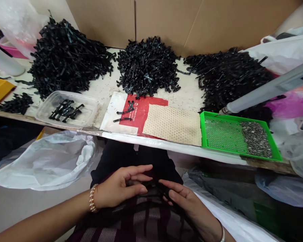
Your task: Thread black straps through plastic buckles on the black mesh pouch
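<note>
My left hand (122,185), with a beaded bracelet at the wrist, hovers at my lap over my dark checked clothing (141,220). Its fingers are stretched out and the thumb is apart from them; I see nothing in it. Opposite it, my right hand (183,198) is by the same clothing, fingers loosely extended and partly hidden behind the thumb. On the bench in front, black plastic pieces (123,119) lie on a red and white sheet (111,114). A beige honeycomb-patterned pad (173,124) covers the sheet's right part.
Heaps of black parts (147,67) line the back against cardboard (166,23). A clear tub (91,107) holds several assembled pieces. A green tray (203,134) contains small metal parts (257,139). Above it slants a grey tool (265,89). A white bag (47,164) hangs below the bench.
</note>
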